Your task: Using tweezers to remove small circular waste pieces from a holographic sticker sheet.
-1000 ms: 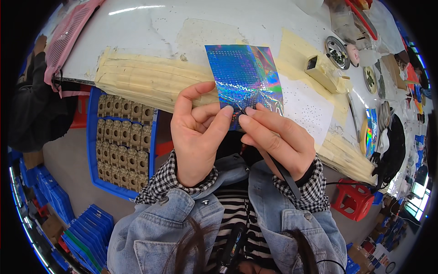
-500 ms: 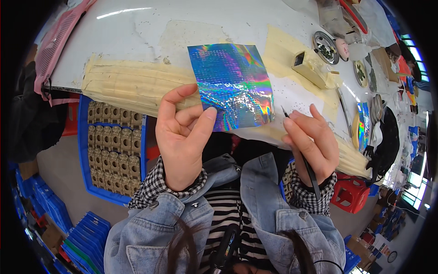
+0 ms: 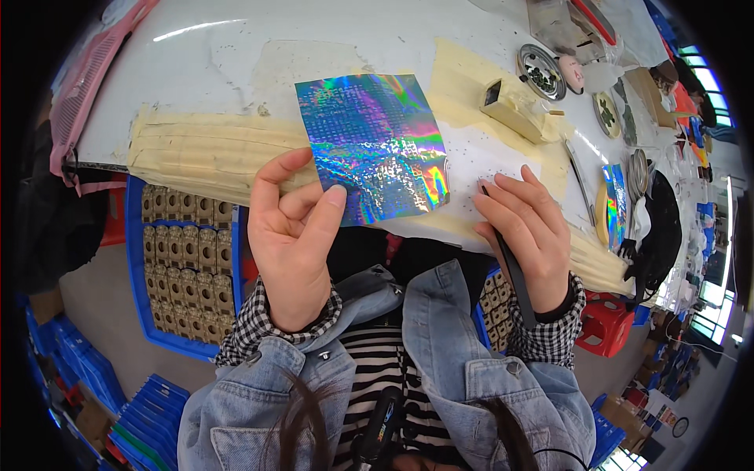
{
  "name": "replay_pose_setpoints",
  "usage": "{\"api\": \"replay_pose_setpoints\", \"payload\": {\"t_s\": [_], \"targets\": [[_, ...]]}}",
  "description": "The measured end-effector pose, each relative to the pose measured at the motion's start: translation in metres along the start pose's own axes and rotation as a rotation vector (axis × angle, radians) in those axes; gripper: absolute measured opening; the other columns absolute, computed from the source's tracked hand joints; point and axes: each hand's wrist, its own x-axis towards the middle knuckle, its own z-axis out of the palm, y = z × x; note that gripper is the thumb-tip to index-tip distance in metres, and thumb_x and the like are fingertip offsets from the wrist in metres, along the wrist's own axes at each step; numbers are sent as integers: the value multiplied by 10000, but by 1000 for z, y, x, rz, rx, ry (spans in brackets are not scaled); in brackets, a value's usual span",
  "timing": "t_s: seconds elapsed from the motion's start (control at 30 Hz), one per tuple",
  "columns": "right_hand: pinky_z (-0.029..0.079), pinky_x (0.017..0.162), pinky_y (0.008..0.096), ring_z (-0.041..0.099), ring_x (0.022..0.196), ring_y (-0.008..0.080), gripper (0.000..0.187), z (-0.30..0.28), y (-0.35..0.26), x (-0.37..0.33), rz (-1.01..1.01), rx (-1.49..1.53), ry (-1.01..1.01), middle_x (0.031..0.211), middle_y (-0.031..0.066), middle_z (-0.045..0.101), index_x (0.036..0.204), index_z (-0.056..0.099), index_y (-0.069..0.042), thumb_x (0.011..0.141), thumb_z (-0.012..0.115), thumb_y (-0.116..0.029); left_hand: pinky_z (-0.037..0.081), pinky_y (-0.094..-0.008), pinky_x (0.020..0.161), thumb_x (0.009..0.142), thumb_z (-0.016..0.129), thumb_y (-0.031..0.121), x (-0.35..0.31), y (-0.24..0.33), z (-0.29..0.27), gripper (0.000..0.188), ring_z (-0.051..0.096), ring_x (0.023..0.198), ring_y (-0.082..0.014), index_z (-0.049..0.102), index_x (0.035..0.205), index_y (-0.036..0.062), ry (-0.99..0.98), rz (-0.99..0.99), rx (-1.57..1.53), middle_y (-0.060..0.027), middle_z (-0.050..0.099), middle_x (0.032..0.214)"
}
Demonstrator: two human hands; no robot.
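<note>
Holographic sheet (image 3: 373, 145), left hand (image 3: 290, 235) pinching

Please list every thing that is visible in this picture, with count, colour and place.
shiny holographic foil square sheet: one, rainbow, above table edge in left hand.
white worktable: one, white, upper part.
cream tape padding: one strip, cream, along table edge.
blue plastic tray of tan parts: one, blue, lower left, under table.
round metal dishes: several, silver, upper right.
red plastic stool: one, red, lower right.
slim black tool: one, black, in right hand.
left hand: holds sheet.
right hand: holds tool.
</note>
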Motion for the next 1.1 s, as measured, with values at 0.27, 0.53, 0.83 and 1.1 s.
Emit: {"api": "replay_pose_setpoints", "payload": {"t_s": [0.27, 0.53, 0.83, 1.1], "targets": [[443, 938, 474, 595, 975, 288, 296, -4, 7, -2, 38, 129, 48, 941, 108, 652, 962, 625, -35, 695, 719, -124, 474, -219, 773, 835, 545, -84, 0, 0, -1, 421, 615, 849, -114, 374, 1218, -39, -13, 3, -13, -150, 661, 926], [484, 882, 441, 624, 893, 269, 328, 4, -19, 10, 11, 312, 257, 884, 101, 665, 986, 642, -13, 738, 709, -217, 492, -214, 764, 814, 564, -105, 1, 2, -1, 471, 623, 848, -117, 348, 1224, -20, -43, -24, 14, -143, 652, 930], [536, 804, 394, 637, 834, 246, 334, 31, -36, 37, -157, 441, 228, 946, 100, 631, 988, 671, -29, 713, 709, -216, 497, -208, 751, 816, 569, -102, 0, 9, 2, 490, 626, 839, -115, 329, 1236, -21, -50, -61, 64, -140, 651, 936], [540, 803, 388, 639, 853, 259, 332, 35, -42, 40, -205, 439, 217, 958, 122, 621, 1013, 657, -14, 726, 703, -176, 492, -204, 759, 836, 556, -81, 0, 8, -2, 461, 619, 847, -106, 340, 1240, -25, -61, -74, 39, -140, 659, 933]]}}
